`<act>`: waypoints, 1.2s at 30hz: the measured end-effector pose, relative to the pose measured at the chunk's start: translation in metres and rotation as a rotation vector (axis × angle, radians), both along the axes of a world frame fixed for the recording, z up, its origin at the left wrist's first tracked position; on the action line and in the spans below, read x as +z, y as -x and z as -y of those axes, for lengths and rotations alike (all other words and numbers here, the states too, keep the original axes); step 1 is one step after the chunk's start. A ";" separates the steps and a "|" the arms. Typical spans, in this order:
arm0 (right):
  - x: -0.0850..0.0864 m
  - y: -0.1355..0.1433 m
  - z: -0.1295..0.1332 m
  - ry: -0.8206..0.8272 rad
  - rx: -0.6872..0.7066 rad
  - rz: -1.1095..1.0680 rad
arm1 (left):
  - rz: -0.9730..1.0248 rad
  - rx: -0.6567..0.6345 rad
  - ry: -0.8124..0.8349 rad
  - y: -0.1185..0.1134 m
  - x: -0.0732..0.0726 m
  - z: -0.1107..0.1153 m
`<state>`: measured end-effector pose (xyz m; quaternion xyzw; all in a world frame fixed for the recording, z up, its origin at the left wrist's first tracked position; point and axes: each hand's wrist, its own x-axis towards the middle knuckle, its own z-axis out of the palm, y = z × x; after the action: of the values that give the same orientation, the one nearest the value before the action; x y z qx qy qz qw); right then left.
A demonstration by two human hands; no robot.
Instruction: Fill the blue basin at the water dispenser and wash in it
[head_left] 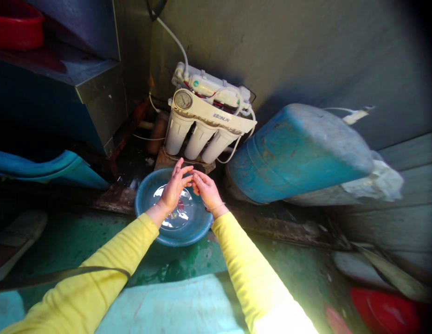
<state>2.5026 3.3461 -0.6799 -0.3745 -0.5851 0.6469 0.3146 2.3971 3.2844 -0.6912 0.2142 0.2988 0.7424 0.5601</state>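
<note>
My left hand (174, 189) is over a blue basin (198, 234) of water, its fingers spread apart and nothing seen in its palm. My right hand (206, 189) touches the fingertips of the left one, with thumb and fingers pinched together; whatever they hold, if anything, is too small to make out. Under the hands, small red and yellowish things (181, 205) show in the basin's water, their shape unclear.
Behind the basin stands a white water filter unit (221, 118) with a gauge and hoses. A blue barrel (288, 157) leans at the right. Red tubs lie at the upper left (19, 25) and lower right (386, 311). A metal counter (97, 76) is at the left.
</note>
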 end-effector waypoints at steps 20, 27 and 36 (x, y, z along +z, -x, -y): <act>-0.010 0.014 0.007 -0.009 -0.184 -0.122 | -0.498 0.056 -0.122 -0.008 -0.002 0.005; -0.014 0.017 0.011 -0.125 -0.312 -0.035 | -0.925 0.105 -0.256 -0.020 -0.008 0.009; -0.002 0.017 0.010 0.042 -0.406 -0.061 | -0.723 0.043 -0.258 -0.021 -0.008 0.011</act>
<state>2.4857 3.3357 -0.6821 -0.4715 -0.4740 0.5934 0.4482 2.4181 3.2737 -0.6997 0.5247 0.3855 0.6619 0.3714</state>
